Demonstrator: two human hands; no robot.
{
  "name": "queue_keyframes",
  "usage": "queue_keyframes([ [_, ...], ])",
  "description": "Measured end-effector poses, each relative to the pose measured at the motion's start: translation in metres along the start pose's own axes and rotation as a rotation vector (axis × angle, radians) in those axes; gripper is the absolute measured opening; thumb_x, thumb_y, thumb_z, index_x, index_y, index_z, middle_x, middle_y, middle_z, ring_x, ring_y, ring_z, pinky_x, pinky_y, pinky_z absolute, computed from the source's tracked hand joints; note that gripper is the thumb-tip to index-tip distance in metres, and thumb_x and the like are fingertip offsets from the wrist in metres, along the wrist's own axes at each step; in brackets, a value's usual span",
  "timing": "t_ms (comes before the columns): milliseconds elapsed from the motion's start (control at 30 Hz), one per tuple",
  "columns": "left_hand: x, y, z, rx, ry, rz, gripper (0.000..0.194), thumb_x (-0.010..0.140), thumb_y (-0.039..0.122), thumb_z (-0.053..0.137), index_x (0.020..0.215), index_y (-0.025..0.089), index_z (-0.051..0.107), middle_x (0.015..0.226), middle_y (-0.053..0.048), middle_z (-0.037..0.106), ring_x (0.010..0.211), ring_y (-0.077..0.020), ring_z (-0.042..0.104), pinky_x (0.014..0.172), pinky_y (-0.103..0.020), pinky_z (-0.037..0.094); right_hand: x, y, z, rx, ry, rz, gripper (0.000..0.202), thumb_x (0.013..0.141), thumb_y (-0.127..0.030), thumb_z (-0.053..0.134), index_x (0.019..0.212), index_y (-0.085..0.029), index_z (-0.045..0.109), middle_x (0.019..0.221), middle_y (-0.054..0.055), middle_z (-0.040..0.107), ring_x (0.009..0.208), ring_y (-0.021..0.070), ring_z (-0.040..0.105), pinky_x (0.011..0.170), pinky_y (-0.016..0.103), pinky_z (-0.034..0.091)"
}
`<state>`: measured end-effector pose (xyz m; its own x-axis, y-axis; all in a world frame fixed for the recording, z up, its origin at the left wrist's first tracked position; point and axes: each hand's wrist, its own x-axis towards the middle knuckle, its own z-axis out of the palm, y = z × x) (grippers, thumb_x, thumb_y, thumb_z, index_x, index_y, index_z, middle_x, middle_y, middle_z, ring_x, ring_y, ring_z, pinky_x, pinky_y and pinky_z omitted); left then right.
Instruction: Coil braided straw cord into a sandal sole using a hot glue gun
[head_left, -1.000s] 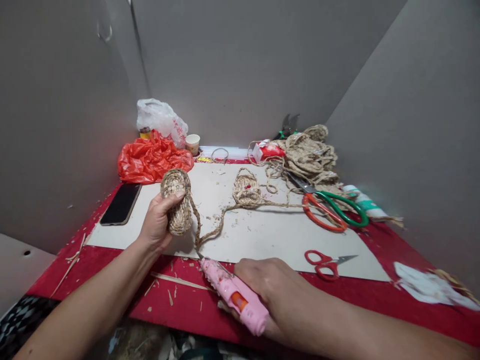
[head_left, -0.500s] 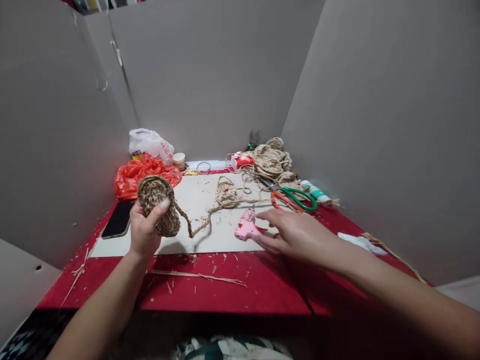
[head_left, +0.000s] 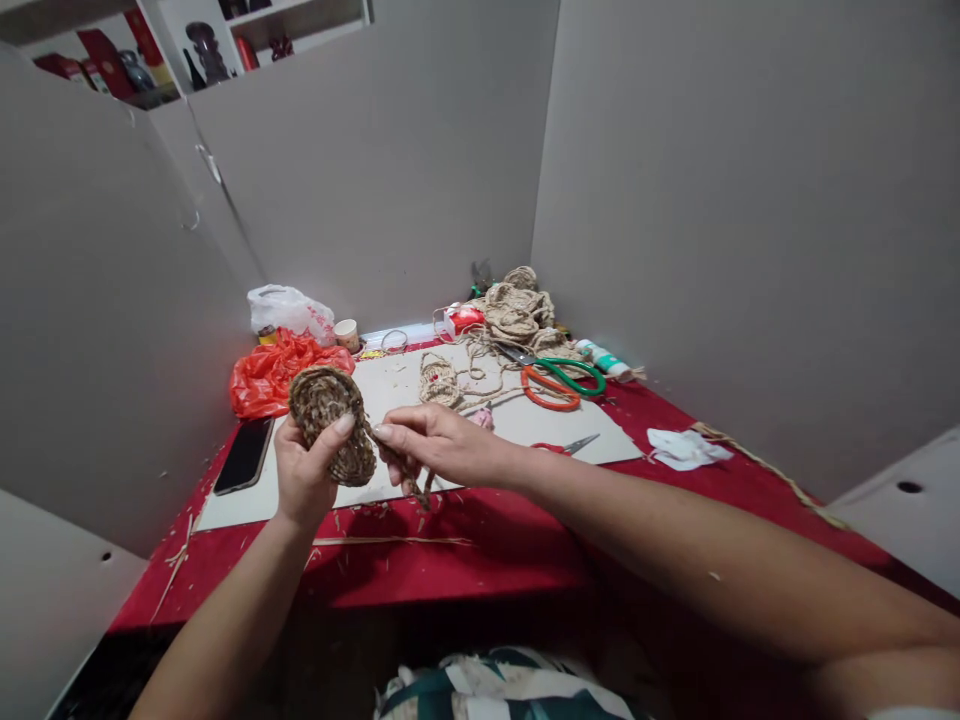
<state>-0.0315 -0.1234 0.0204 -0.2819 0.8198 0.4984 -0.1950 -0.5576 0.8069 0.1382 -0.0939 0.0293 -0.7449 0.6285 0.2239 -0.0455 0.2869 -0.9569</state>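
Note:
A brown coiled piece of braided straw [head_left: 330,415], oval like a small sole, is held upright in my left hand [head_left: 306,475], thumb across its face. My right hand [head_left: 427,445] pinches the braided cord [head_left: 417,488] close to the coil's right edge, and the cord's loose part hangs below the fingers. Behind my right wrist, a pink glue gun [head_left: 482,418] lies mostly hidden on the white board [head_left: 390,385]. A lighter woven piece [head_left: 438,380] with a red spot rests on the board farther back.
Large scissors [head_left: 562,380] with green and orange handles and small red-handled scissors [head_left: 566,446] lie right. Behind are a rope pile [head_left: 517,310], a red plastic bag [head_left: 277,370] and a paper cup [head_left: 346,334]. A phone [head_left: 244,456] lies left, white tissue [head_left: 686,448] right. Grey panels surround the table.
My right hand has moved left from beside the glue gun and taken hold of the braided cord by the coil. The view has shifted, showing shelves at the upper left.

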Motion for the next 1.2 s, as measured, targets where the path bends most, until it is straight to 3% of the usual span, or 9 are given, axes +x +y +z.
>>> queue_keyframes([
  [133,0.004,-0.009,-0.002,0.03,-0.003,-0.012,0.018,0.064,0.023,0.082,0.075,0.017,0.07,0.067,0.002,0.066,0.057,-0.0102,0.058,0.055,-0.02,0.05,0.004,0.003,-0.002,0.121,-0.033,0.111,0.036,0.097,-0.041,0.047,0.07,-0.016,0.051,0.053,-0.004,0.059,0.036,0.0063,0.052,0.039,0.016,0.043],
  [367,0.006,-0.024,-0.011,0.083,0.031,0.003,0.019,0.066,0.024,0.079,0.082,0.018,0.07,0.072,0.002,0.066,0.061,-0.0111,0.058,0.061,-0.022,0.049,0.016,0.018,-0.002,0.332,-0.074,0.296,0.031,0.099,-0.036,0.044,0.075,-0.017,0.049,0.051,-0.005,0.06,0.031,0.007,0.053,0.031,0.013,0.037],
  [467,0.007,-0.027,-0.017,0.15,0.05,0.052,0.019,0.068,0.024,0.078,0.084,0.019,0.07,0.075,0.002,0.067,0.065,-0.0122,0.059,0.065,-0.023,0.05,0.02,0.02,-0.001,0.41,-0.095,0.35,0.029,0.099,-0.034,0.042,0.078,-0.016,0.051,0.049,-0.004,0.061,0.029,0.0067,0.051,0.031,0.013,0.039],
  [633,0.008,-0.028,-0.019,0.192,0.065,0.126,0.019,0.069,0.024,0.078,0.085,0.02,0.071,0.077,0.001,0.069,0.068,-0.0133,0.061,0.07,-0.025,0.05,0.021,0.019,0.003,0.507,-0.083,0.405,0.038,0.098,-0.034,0.044,0.068,-0.014,0.053,0.045,-0.002,0.06,0.026,0.0071,0.047,0.029,0.014,0.039],
  [833,0.001,-0.032,-0.01,0.196,0.067,0.121,0.02,0.068,0.024,0.077,0.087,0.02,0.07,0.081,0.001,0.069,0.071,-0.0137,0.063,0.071,-0.025,0.051,0.009,0.022,0.007,0.552,-0.002,0.481,0.047,0.095,-0.041,0.051,0.058,-0.013,0.056,0.042,0.0,0.059,0.028,0.0083,0.05,0.027,0.014,0.039],
  [1000,-0.005,-0.034,0.003,0.127,0.05,0.115,0.019,0.066,0.022,0.079,0.083,0.02,0.07,0.078,0.002,0.071,0.069,-0.0127,0.064,0.071,-0.024,0.052,-0.005,0.017,0.003,0.589,0.048,0.494,0.044,0.096,-0.037,0.05,0.06,-0.013,0.055,0.043,-0.002,0.057,0.029,0.0079,0.05,0.029,0.015,0.041],
  [1200,-0.01,-0.026,0.02,0.01,-0.01,-0.069,0.017,0.069,0.023,0.075,0.083,0.017,0.067,0.068,-0.002,0.072,0.058,-0.016,0.066,0.059,-0.026,0.053,-0.012,0.022,-0.001,0.639,0.043,0.519,0.04,0.095,-0.045,0.048,0.067,-0.016,0.05,0.047,-0.001,0.058,0.032,0.0094,0.052,0.03,0.017,0.043],
])
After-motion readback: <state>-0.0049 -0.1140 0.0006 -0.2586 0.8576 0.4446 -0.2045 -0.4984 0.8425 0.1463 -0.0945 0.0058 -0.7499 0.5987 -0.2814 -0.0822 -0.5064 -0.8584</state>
